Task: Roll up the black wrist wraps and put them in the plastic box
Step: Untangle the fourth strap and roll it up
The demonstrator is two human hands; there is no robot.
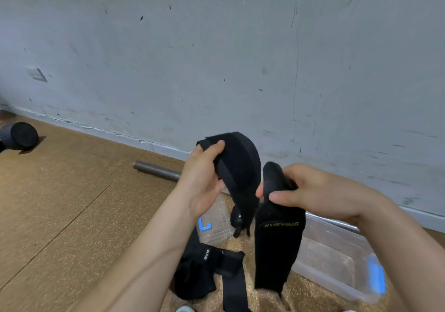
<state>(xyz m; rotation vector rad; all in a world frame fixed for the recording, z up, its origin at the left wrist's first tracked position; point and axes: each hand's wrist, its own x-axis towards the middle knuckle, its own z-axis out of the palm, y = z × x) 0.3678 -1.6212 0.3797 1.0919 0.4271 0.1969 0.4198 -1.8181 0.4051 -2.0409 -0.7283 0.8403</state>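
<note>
My left hand (203,179) grips one black wrist wrap (238,167) near its top, and the strap curves over and hangs down toward the floor. My right hand (310,191) pinches the upper end of a second black wrap (279,246) with yellow lettering, which dangles straight down. Another black wrap (207,268) lies unrolled on the floor below my left forearm. A clear plastic box (337,258) with a blue latch sits on the floor at the lower right, under my right arm.
A clear lid or second box part (216,227) with a blue clip lies under my left hand. A metal bar (156,170) lies along the base of the grey wall. A dark dumbbell (20,136) rests at far left on the brown floor.
</note>
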